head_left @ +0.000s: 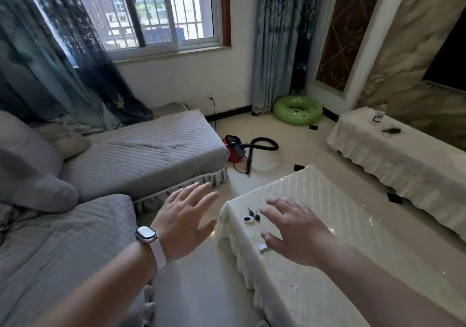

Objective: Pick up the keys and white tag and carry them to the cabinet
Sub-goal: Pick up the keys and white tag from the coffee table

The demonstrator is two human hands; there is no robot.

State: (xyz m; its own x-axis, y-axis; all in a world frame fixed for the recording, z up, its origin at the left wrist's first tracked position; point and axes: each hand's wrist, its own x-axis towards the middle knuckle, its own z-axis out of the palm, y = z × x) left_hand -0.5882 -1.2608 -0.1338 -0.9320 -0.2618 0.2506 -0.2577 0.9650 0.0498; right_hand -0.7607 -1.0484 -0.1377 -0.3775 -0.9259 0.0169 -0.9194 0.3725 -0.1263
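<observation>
A small bunch of dark keys (253, 214) with a white fob lies near the left edge of the glass-topped coffee table (327, 200). A small white tag (263, 247) lies on the table closer to me, partly under my right thumb. My right hand (295, 228) hovers over the table just right of the keys, fingers spread, holding nothing. My left hand (185, 217), with a watch on its wrist, floats open over the floor between the sofa and the table. The cabinet (403, 160), draped in white cloth, runs along the right wall.
A grey quilted sofa (126, 155) fills the left side. On the floor beyond the table sit a red vacuum cleaner (234, 147) with a black hose and a green inflatable ring (297, 110). A small bottle (378, 117) and a dark object (390, 130) rest on the cabinet.
</observation>
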